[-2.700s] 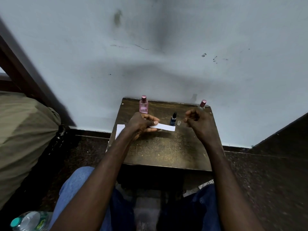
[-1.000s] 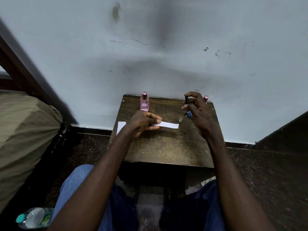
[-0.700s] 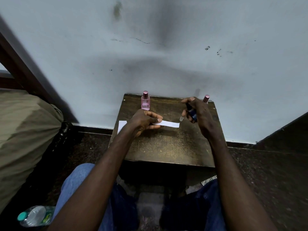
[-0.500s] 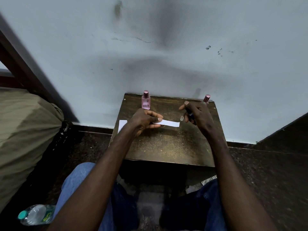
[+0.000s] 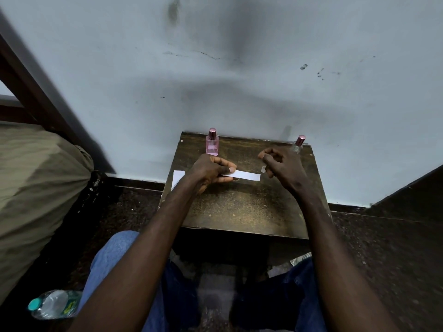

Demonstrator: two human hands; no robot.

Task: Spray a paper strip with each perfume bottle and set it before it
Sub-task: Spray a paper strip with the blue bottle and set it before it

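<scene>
Dark worn table; narrow white paper strip pinched in left hand, right hand curled, grip unclear.

My left hand pinched a white paper strip between thumb and fingers, its free end reaching right above the small dark wooden table. My right hand was curled closed just beyond that end; what it gripped stayed hidden inside it. A tiny clear cap lay between the strip's tip and my right hand. A pink perfume bottle stood at the table's back edge, by the wall, and a clear bottle with a pink cap stood behind my right hand. More white paper lay under my left wrist
</scene>
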